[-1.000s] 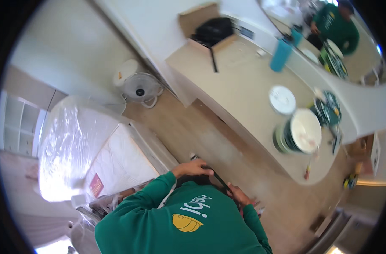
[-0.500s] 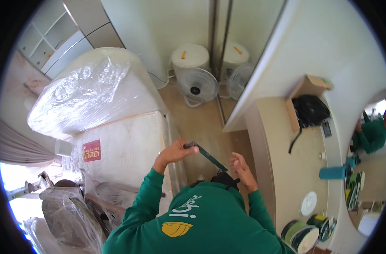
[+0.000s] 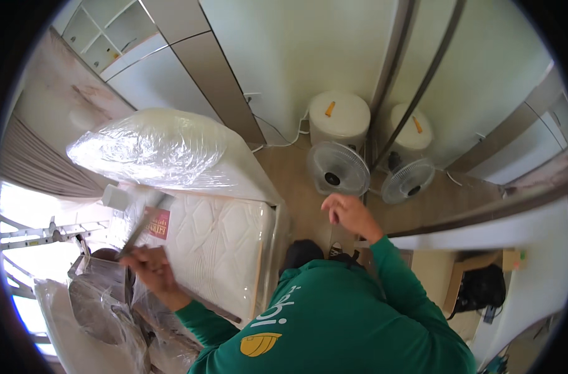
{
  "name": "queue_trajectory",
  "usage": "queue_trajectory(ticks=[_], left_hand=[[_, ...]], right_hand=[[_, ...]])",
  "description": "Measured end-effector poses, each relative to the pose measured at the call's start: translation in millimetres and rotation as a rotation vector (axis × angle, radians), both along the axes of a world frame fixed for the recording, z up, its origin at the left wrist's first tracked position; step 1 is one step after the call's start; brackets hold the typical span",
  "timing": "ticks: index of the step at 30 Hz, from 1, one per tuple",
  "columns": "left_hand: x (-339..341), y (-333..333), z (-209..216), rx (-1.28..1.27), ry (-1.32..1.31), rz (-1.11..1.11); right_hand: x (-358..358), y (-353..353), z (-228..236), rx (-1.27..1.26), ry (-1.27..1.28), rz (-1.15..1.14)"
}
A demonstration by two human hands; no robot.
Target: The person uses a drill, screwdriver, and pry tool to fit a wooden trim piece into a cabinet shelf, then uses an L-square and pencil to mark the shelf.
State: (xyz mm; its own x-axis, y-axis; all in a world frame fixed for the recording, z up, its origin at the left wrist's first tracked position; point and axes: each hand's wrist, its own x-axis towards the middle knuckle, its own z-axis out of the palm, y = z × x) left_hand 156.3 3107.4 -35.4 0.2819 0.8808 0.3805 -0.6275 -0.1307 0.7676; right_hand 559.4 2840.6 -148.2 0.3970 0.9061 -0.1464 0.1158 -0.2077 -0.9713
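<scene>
My left hand (image 3: 152,268) is closed round one end of a long, thin, flat blade-like tool (image 3: 143,229). The tool points up and away over the bed and is smeared by motion, so its exact kind cannot be read. Below it lies a white quilted mattress (image 3: 218,230) with a red label (image 3: 158,223). My right hand (image 3: 352,217) hangs in the air to the right of the mattress, fingers loosely bent and apart, with nothing in it. The nearest thing to it is a standing fan's round grille (image 3: 338,168) on the floor.
A bulky plastic-wrapped piece (image 3: 150,149) stands at the mattress's far end. Plastic-covered furniture (image 3: 100,305) and a ladder (image 3: 53,234) are at left. Beyond the fan stands a white cylinder (image 3: 340,118). A mirrored panel (image 3: 458,112) and a box with a black bag (image 3: 480,287) are at right.
My left hand has swung left over the mattress with the tool. My right hand has moved up and away from it. The view has turned, bringing the fan and mirror nearer the middle.
</scene>
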Motion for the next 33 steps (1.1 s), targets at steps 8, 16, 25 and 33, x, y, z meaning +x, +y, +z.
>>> queue_trajectory(ticks=[8, 16, 25, 33], left_hand=[[43.5, 43.7, 83.2, 0.231, -0.238, 0.254], [160.0, 123.9, 74.0, 0.217, -0.06, 0.474], [140.3, 99.0, 67.4, 0.246, 0.113, 0.708], [133.4, 80.1, 99.4, 0.275, 0.431, 1.062]], right_hand=[[125.0, 134.1, -8.3, 0.042, 0.09, -0.007], [172.9, 249.0, -7.4, -0.066, 0.068, 0.138], [168.3, 412.9, 7.3, -0.049, 0.009, 0.565], [126.6, 608.7, 16.4, 0.033, -0.198, 0.988]])
